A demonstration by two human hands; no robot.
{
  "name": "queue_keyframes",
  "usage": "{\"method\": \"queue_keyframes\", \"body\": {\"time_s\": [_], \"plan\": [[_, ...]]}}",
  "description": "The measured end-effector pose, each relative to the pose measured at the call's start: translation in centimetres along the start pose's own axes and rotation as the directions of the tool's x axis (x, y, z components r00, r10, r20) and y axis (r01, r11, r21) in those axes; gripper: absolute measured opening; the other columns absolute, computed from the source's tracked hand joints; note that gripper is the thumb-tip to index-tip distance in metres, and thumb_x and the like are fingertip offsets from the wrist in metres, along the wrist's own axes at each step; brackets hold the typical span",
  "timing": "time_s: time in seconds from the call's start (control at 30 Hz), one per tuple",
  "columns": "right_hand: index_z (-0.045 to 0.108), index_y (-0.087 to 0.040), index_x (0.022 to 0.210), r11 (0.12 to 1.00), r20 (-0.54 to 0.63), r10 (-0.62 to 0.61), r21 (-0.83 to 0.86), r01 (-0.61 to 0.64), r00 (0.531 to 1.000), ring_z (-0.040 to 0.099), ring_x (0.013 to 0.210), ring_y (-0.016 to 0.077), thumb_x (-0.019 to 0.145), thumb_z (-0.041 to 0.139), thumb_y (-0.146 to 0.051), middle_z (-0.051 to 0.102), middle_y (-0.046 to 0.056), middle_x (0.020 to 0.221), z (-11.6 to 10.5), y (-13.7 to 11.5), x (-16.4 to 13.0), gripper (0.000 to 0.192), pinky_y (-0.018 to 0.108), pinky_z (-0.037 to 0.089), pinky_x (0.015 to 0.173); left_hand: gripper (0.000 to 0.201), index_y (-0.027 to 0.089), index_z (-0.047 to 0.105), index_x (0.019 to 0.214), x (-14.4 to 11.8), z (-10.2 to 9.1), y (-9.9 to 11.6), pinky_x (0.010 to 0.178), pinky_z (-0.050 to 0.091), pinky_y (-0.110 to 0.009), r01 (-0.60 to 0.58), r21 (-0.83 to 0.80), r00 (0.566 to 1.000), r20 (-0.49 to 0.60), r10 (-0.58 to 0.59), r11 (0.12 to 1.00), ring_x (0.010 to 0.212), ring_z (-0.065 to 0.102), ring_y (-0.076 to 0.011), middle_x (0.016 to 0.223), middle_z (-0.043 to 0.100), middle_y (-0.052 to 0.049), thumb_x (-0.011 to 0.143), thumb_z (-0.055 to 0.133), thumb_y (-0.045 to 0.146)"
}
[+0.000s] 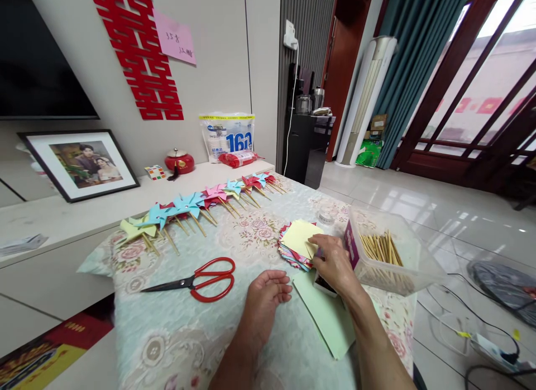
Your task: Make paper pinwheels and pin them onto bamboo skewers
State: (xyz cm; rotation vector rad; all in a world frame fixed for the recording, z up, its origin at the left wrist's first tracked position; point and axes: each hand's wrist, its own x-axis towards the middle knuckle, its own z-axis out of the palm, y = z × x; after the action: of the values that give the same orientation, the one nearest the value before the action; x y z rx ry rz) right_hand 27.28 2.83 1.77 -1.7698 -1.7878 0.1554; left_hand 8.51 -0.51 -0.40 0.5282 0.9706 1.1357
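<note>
My right hand [335, 261] reaches over a stack of coloured paper squares and pinches the near right edge of the top yellow paper square [300, 237]. Red, blue and pink zigzag edges stick out beneath it. Under my right palm a small box [325, 284] with dark contents is partly hidden. It sits by light green paper sheets [324, 320]. My left hand [268, 295] rests left of the green sheets, its fingers loosely curled with nothing visible in them. Red-handled scissors [196, 279] lie to its left, blades pointing left.
A row of paper pinwheels [188, 204] on sticks lines the table's far edge. At the right, a clear plastic bin [402, 272] holds wooden sticks [383, 250]. A small round clear container [327, 214] stands behind the stack. Cables and a power strip [494, 351] lie on the floor.
</note>
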Motion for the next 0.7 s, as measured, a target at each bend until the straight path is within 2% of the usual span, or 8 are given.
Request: {"method": "queue_keyframes", "body": {"time_s": [0.17,0.4,0.53,0.7], "plan": [[0.071,-0.021,0.108,1.000,-0.022,-0.005,0.021,0.005,1.000,0.056,0.115,0.0306,0.075,0.056,-0.014,0.071,0.009,0.118,-0.07,0.25,0.17,0.037,0.042,0.042,0.093,0.021,0.012,0.070,0.076,0.04,0.05,-0.01,0.059,0.049,-0.027,0.003,-0.004,1.000,0.001,-0.003,1.000,0.061,0.065,-0.0151,0.075,0.071,-0.007,0.056,0.069,0.005],[0.074,-0.022,0.091,0.997,-0.083,-0.037,0.058,0.042,0.996,0.060,0.102,0.0274,0.083,0.057,-0.019,0.075,0.006,0.100,-0.02,0.27,0.30,0.019,0.038,0.042,0.091,0.022,0.011,0.070,0.076,0.06,0.13,0.08,0.059,0.049,-0.028,0.004,0.001,1.000,-0.001,-0.004,1.000,0.061,0.065,-0.0150,0.076,0.071,-0.007,0.055,0.069,0.006],[0.073,-0.022,0.081,0.996,-0.162,-0.050,0.070,0.062,0.985,0.061,0.095,0.0263,0.087,0.055,-0.022,0.075,0.006,0.090,0.18,0.28,0.46,0.019,0.037,0.042,0.088,0.022,0.012,0.069,0.075,-0.03,0.06,0.04,0.060,0.049,-0.028,0.007,-0.001,1.000,0.009,-0.007,1.000,0.062,0.065,-0.0153,0.075,0.071,-0.008,0.054,0.070,0.006],[0.072,-0.021,0.087,0.992,-0.293,-0.062,0.088,0.091,0.954,0.060,0.095,0.0270,0.090,0.052,-0.023,0.074,0.009,0.093,0.25,0.22,0.55,0.020,0.040,0.043,0.089,0.021,0.012,0.069,0.075,-0.03,0.00,-0.05,0.059,0.049,-0.027,0.005,-0.012,1.000,0.012,-0.005,1.000,0.061,0.065,-0.0148,0.074,0.071,-0.007,0.055,0.069,0.006]]}}
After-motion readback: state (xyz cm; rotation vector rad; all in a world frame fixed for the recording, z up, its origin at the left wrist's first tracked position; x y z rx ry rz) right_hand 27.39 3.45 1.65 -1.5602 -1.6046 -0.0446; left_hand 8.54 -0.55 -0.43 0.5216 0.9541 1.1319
